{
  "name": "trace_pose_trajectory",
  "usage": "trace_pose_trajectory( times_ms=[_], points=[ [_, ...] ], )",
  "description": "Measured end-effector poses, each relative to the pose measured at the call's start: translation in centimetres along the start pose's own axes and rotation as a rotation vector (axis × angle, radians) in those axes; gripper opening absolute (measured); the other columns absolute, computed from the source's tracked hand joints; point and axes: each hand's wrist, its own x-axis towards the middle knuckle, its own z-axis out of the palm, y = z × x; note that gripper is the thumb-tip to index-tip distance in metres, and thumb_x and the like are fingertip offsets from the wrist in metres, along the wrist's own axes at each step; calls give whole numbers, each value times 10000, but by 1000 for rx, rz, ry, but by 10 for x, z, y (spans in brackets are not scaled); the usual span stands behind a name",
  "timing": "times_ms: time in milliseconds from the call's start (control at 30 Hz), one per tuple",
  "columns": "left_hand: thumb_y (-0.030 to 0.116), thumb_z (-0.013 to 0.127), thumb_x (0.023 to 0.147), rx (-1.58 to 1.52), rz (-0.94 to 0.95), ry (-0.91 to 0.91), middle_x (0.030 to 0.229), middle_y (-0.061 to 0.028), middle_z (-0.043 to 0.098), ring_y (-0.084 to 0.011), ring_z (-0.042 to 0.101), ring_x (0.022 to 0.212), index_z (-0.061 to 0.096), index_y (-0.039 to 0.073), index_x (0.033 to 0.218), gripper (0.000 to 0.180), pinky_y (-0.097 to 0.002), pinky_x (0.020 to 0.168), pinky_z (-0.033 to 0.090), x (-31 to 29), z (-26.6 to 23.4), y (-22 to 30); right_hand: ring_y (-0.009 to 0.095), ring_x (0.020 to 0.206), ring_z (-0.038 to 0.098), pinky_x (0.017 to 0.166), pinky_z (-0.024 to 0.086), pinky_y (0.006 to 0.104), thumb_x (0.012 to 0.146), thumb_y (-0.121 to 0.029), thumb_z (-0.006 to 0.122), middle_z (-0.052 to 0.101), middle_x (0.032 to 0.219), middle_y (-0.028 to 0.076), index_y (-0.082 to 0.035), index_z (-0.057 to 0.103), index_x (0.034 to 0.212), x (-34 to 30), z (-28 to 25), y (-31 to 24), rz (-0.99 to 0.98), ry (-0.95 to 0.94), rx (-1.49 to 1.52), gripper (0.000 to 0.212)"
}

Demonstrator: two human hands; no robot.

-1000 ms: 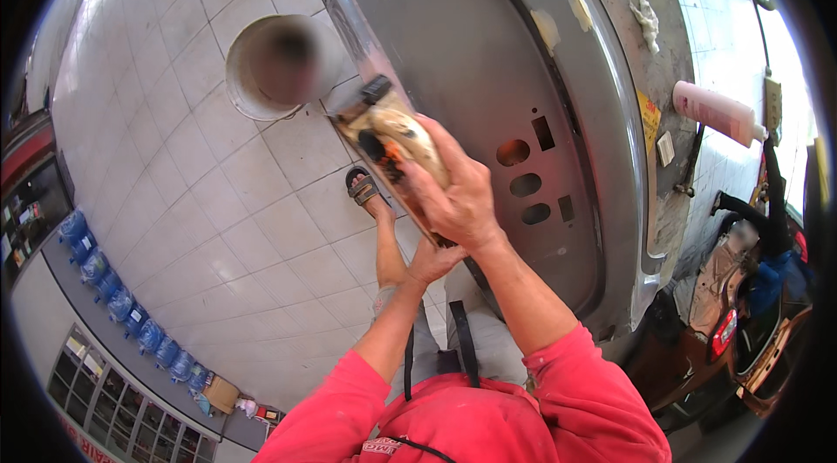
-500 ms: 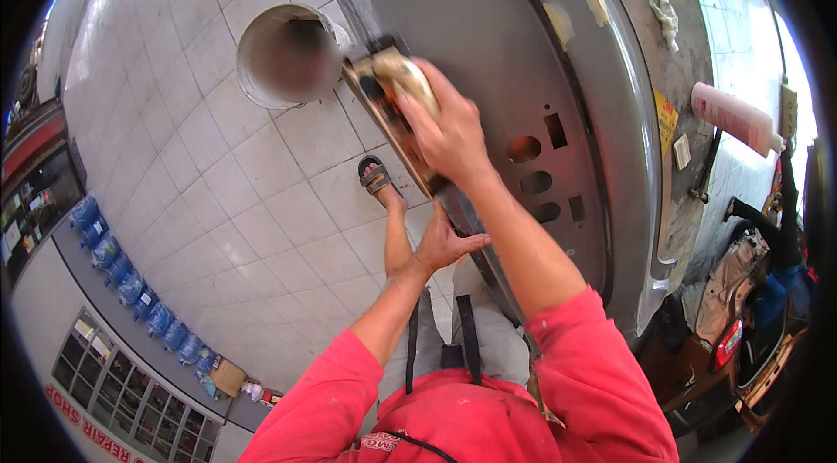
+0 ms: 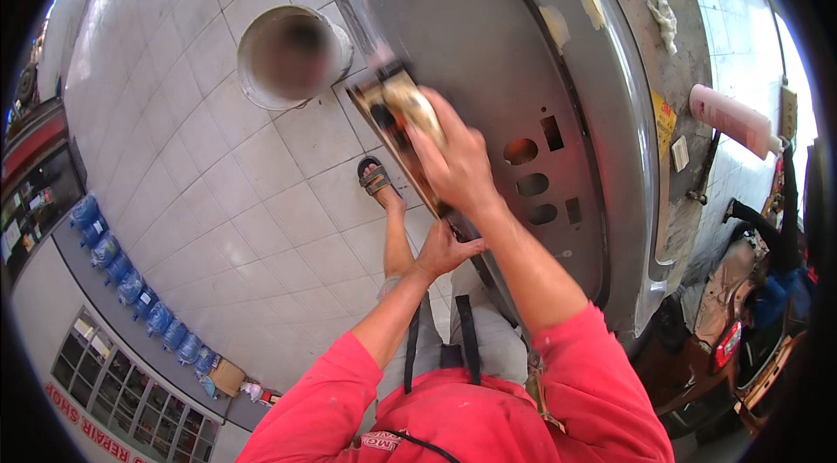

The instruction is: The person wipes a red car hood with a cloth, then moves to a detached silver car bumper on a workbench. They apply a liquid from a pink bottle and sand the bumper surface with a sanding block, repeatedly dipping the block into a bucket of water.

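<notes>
A grey car body panel (image 3: 488,53) lies in front of me, with a raised rail along its left edge. My right hand (image 3: 453,153) is closed round the pale, rounded handle of a long sanding board (image 3: 398,145). The board rests lengthwise along the left edge rail, slightly blurred by motion. Near the board's close end, my left hand (image 3: 446,249) grips the panel's edge; its thumb lies on top, and its other fingertips are partly hidden. Several cut-outs (image 3: 533,184) open in the panel right of my right hand.
A whitish bucket (image 3: 338,44), its inside blurred, stands on the tiled floor (image 3: 209,166) beyond the left edge. To the right are a pink-white bottle (image 3: 731,119), a crumpled white rag (image 3: 664,23) and a yellow sheet (image 3: 664,121). Blue water jugs (image 3: 131,286) line the left wall.
The sanding board and my right hand have slid a little toward me and to the right along the panel's edge. My left hand has shifted only slightly.
</notes>
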Motion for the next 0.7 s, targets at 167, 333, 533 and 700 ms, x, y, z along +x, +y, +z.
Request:
trace_pose_trajectory(
  times_ms=[167,333,533,700],
  points=[
    [280,926,854,46,246,118,1524,-140,541,-228,536,1384,379,42,1563,927,-405,1134,475,-6,9,-1,433,1079,747,885,608,445,1006,-129,669,756,1164,247,-52,543,1497,-35,-10,6,-11,35,-1,513],
    [228,954,819,-57,69,105,1505,-170,527,-241,559,1351,174,79,1630,1135,-408,1128,489,-2,11,9,507,934,697,773,578,535,1014,-212,646,739,969,246,-108,622,1306,87,27,-5,-12,57,-44,311],
    [313,915,834,220,212,-9,1382,-135,625,-209,612,1261,610,24,1384,692,-403,1020,532,4,4,-16,382,1096,765,917,597,426,1000,-135,686,773,1148,218,-90,591,1461,-41,-22,1,53,-7,29,473],
    [237,938,835,-144,172,145,1392,-141,615,-234,602,1290,441,38,1519,868,-415,1094,504,2,18,-1,430,1051,756,873,598,440,1004,-184,684,771,1126,230,-65,610,1420,18,0,12,-1,29,29,439]
  ],
)
